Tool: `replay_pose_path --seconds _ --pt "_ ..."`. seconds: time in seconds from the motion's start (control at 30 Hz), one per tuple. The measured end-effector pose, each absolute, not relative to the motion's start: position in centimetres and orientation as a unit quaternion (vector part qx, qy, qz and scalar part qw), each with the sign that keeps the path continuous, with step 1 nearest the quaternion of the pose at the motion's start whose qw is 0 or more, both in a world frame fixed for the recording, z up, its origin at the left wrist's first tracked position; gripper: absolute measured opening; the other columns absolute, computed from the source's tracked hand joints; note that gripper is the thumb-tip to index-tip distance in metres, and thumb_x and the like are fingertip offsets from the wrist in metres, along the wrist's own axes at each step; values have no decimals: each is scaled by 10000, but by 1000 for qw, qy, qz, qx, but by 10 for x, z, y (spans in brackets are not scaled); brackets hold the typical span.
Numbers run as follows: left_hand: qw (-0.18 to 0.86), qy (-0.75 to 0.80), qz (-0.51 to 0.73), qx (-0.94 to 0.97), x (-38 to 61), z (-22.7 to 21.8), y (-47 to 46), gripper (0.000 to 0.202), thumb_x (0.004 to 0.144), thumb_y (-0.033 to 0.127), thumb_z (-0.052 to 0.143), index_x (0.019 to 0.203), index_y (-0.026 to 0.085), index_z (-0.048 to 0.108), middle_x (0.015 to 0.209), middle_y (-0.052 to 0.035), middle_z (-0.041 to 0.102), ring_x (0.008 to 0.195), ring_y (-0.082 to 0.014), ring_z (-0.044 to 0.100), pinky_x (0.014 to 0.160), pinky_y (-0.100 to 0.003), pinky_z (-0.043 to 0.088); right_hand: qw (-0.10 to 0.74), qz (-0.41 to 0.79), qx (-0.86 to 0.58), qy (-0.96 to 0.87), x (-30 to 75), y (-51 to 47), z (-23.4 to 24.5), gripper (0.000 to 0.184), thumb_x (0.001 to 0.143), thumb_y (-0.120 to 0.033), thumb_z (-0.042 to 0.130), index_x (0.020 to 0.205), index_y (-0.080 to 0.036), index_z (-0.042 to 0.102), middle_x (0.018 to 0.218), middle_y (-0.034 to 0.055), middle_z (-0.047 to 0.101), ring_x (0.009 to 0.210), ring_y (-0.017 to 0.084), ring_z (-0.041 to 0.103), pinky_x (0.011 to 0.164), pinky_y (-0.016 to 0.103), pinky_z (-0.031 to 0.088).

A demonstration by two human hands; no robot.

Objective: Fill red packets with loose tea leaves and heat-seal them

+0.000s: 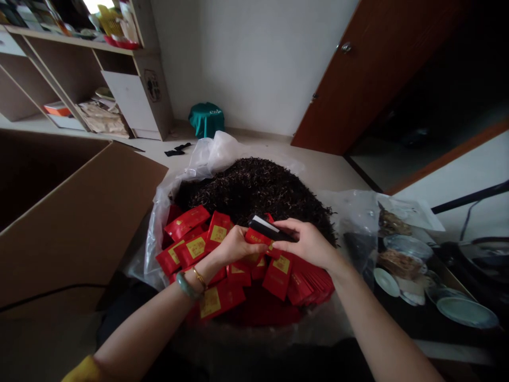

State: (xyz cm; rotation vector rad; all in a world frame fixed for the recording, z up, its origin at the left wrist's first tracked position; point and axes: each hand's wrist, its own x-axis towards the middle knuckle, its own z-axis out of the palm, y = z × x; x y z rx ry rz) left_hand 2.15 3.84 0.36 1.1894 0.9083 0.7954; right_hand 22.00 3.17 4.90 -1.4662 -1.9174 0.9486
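My left hand [237, 245] is closed on a small red packet [258, 240] with gold print, the thumb lying across its front. My right hand [305, 241] is closed round a slim black device with a white strip [265, 225], which looks like a hand-held bag sealer; it lies along the packet's top edge. The right thumb and fingers come close to the packet's right side. Below and to the left lie several more red packets [194, 248] with gold labels. Behind both hands rises a heap of dark, twisted dried leaves [266, 185], like loose tea, in a clear plastic bag [153, 244].
A large cardboard box [91, 223] stands at the left. On the right, a dark table holds a lidded glass bowl [407, 249] and small dishes [386, 282]. Further back are a teal cloth-covered bin [207, 119], open shelves [67, 63] and a brown door [369, 69].
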Motion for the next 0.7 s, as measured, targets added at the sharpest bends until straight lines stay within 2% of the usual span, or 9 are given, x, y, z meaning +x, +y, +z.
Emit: replay_pose_path --seconds 0.23,0.43,0.57,0.7 --pt "654 398 353 538 23 6 37 320 510 395 802 554 115 655 517 24 580 482 -75 446 474 -196 377 266 297 -540 -741 211 29 51 264 706 -243 720 969 -219 728 935 41 724 844 201 679 763 320 531" --pt "657 432 360 502 23 9 36 377 494 457 806 566 123 647 511 23 577 470 -79 458 456 -196 367 268 288 -540 -744 210 28 50 251 706 -231 720 956 -217 726 962 47 724 882 209 678 814 337 527" --pt "646 437 402 480 23 14 36 404 503 483 810 607 119 671 562 1 627 510 -102 512 496 -209 412 282 364 -542 -703 213 32 47 342 712 -282 718 1046 -211 691 1059 66 717 955 225 671 828 353 535" --pt "638 438 437 459 22 17 35 419 512 490 820 654 121 683 628 -20 672 550 -126 561 524 -223 445 337 412 -551 -643 214 35 45 433 718 -348 698 1114 -186 634 1092 84 703 945 223 667 808 355 541"
